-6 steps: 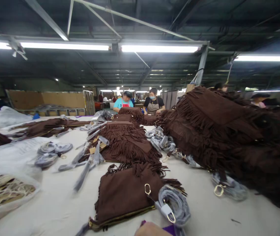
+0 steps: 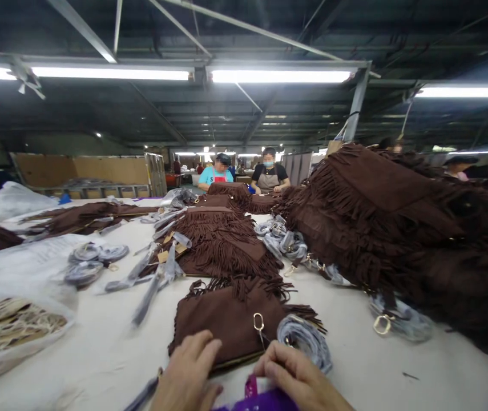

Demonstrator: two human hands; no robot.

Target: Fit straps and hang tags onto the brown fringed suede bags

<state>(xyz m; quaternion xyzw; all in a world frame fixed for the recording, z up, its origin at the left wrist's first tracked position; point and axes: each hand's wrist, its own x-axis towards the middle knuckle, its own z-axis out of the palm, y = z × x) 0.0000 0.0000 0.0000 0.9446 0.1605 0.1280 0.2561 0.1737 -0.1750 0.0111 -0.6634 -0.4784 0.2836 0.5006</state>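
A brown fringed bag (image 2: 226, 319) lies on the table in front of me, its zipper edge toward me. A gold clasp (image 2: 258, 321) rests on it, beside a coiled strap in clear wrapping (image 2: 307, 342). My left hand (image 2: 190, 374) lies over the bag's near left edge, fingers stretched out and thumb apart. At the near right edge my right hand (image 2: 297, 374) is closed, thumb and fingers pinched just below the clasp; what they grip is hidden. Between my hands, at the bottom of the view, is a purple item (image 2: 265, 402) with a magenta tab.
A tall heap of brown fringed bags (image 2: 376, 228) fills the right side. More bags (image 2: 222, 234) and wrapped straps (image 2: 85, 262) lie ahead. A plastic bag of cords and tags (image 2: 12, 328) sits left. Two people (image 2: 269, 174) work across the table.
Both hands have come up into view over the bag's near edge; earlier only part of one hand showed at the bottom. The bag has stayed in place.
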